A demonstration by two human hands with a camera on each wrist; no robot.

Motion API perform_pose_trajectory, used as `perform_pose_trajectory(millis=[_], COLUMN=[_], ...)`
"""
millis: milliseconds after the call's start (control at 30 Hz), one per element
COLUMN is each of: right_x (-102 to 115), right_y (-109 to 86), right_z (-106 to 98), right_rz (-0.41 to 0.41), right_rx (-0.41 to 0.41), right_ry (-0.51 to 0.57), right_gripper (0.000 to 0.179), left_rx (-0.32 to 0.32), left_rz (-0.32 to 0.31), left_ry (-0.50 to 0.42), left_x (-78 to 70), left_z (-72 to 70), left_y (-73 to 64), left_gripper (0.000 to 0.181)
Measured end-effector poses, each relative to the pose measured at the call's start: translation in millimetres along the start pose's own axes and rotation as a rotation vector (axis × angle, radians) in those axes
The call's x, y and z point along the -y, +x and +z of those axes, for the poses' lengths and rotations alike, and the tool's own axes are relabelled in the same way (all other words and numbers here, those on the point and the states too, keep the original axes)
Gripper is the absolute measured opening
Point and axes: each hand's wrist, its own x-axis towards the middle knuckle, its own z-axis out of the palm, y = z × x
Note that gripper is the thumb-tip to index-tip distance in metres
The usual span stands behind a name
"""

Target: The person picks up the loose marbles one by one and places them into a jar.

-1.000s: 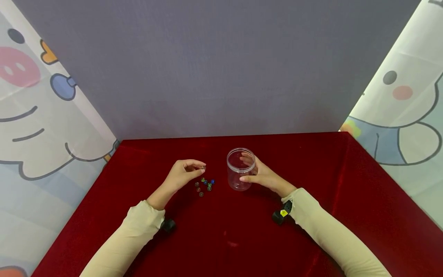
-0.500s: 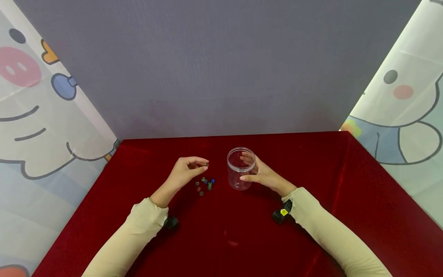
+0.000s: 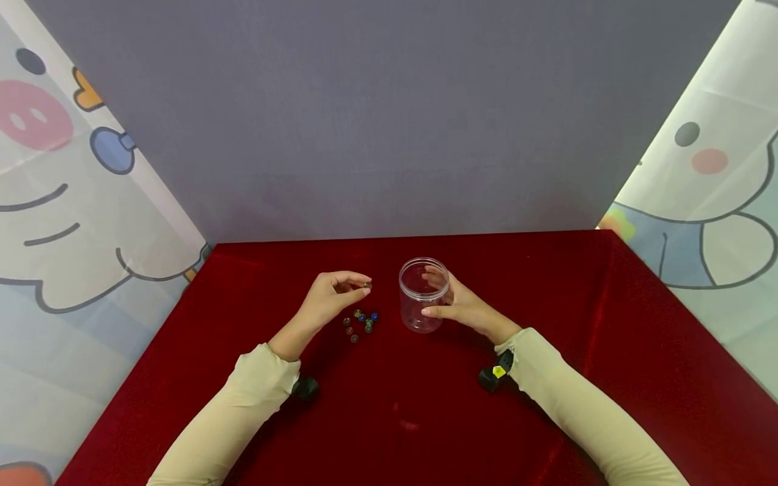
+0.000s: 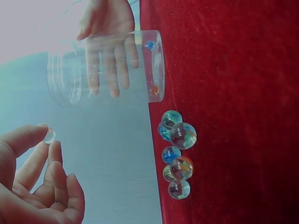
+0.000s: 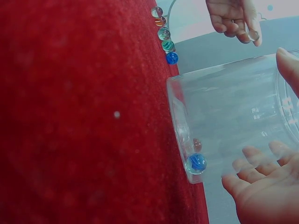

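Note:
My left hand (image 3: 322, 302) pinches a clear glass marble (image 4: 50, 136) between thumb and fingertips, raised above the table to the left of the jar. A clear plastic jar (image 3: 416, 314) stands upright and lidless on the red cloth. Around its right side curls my right hand (image 3: 469, 313), thumb in front and fingers behind. Inside, at the jar's bottom, lie a blue marble (image 5: 198, 162) and an orange-red marble (image 4: 153, 89). Several loose marbles (image 4: 183, 136), with blue, green and orange swirls, sit clustered on the cloth below my left hand.
Red velvety cloth (image 3: 389, 405) covers the table. A grey panel (image 3: 389, 135) rises along the back edge, and cartoon-printed curtains (image 3: 717, 189) hang at both sides. Small black devices (image 3: 489, 379) are strapped at the wrists.
My left hand has moved right and slightly away from me, carrying the pinched marble closer to the jar. The right hand, jar and loose marbles stay in place.

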Motion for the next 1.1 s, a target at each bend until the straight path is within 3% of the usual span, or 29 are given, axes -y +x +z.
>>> perform_pose_trajectory(millis=[167, 1100], right_x=[0, -1], right_y=[-0.7, 1.3], right_z=[1, 1], right_rz=[0.001, 0.015], right_rx=[-0.002, -0.016], right_ry=[0.007, -0.001], right_gripper=[0.090, 0.090], left_rx=[-0.008, -0.001], left_rz=[0.036, 0.072], left_ry=[0.004, -0.051], left_x=[-1.3, -17.8], left_z=[1.8, 15.3], left_y=[1.4, 13.8], left_gripper=[0.023, 0.022])
